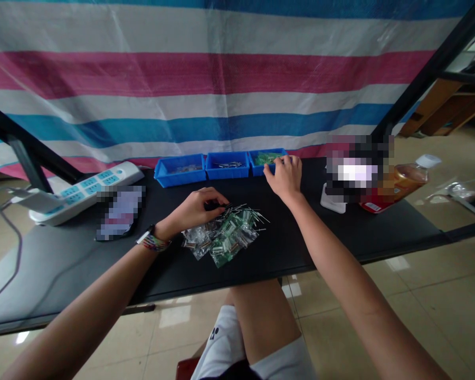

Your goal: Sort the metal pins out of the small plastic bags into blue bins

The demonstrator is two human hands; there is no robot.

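A pile of small clear bags (pixel 200 237), green bags (pixel 225 248) and loose thin metal pins (pixel 241 211) lies mid-table. At its upper left edge is my left hand (pixel 196 210), fingers curled and tips drawn together by the pins; what they pinch, if anything, is too small to make out. My right hand (pixel 287 177) reaches over the front of the right blue bin (pixel 257 170), which holds green bags (pixel 267 157). Its thumb and fingers are apart. The middle blue bin (pixel 227 171) contains metal pins, and the left blue bin (pixel 180 178) clear bags.
A white power strip (pixel 89 190) with a plugged-in adapter and a blurred phone (pixel 121 211) are at left. To the right stand a white object (pixel 333 199), a blurred item and a tilted drink bottle (pixel 404 184). A striped sheet (pixel 221 74) hangs behind the bins.
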